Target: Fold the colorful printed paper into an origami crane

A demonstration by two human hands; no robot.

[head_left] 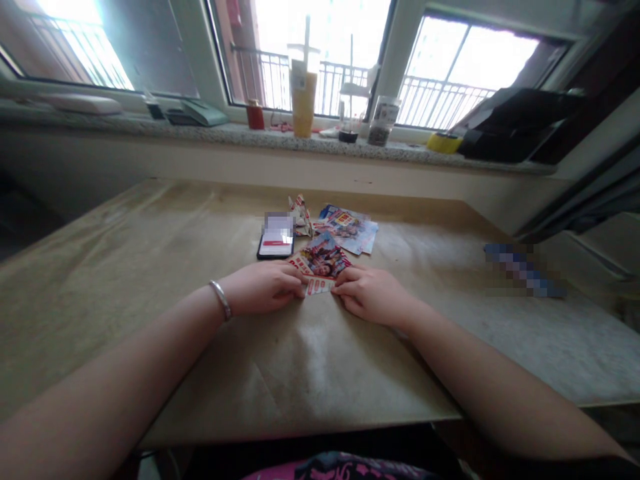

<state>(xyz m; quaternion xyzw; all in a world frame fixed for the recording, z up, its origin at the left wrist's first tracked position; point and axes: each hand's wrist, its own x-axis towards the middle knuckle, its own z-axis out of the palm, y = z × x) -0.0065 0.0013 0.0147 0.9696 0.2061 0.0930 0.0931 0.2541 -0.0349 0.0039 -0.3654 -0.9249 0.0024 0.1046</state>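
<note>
Between my hands, near the middle of the table, lies a folded, printed paper flyer point(321, 257) with a colourful picture and a white lower edge. At its left corner my left hand point(267, 287), with a silver bangle on the wrist, pinches the paper. My right hand point(373, 293) grips the right corner, its fingers closed on the edge. Just beyond the left hand a phone point(277, 247) lies face up with its screen lit. Beside the phone stands a folded paper shape point(301, 217). A small pile of printed flyers point(347, 227) lies behind the one I hold.
The table point(200, 220) has a tan cover. A blurred blue item point(523, 270) lies at its right. On the stone windowsill point(210, 133) stand a tall yellow-filled container point(303, 100), a red jar point(255, 115), a yellow tape roll point(444, 143) and a black bag point(515, 127).
</note>
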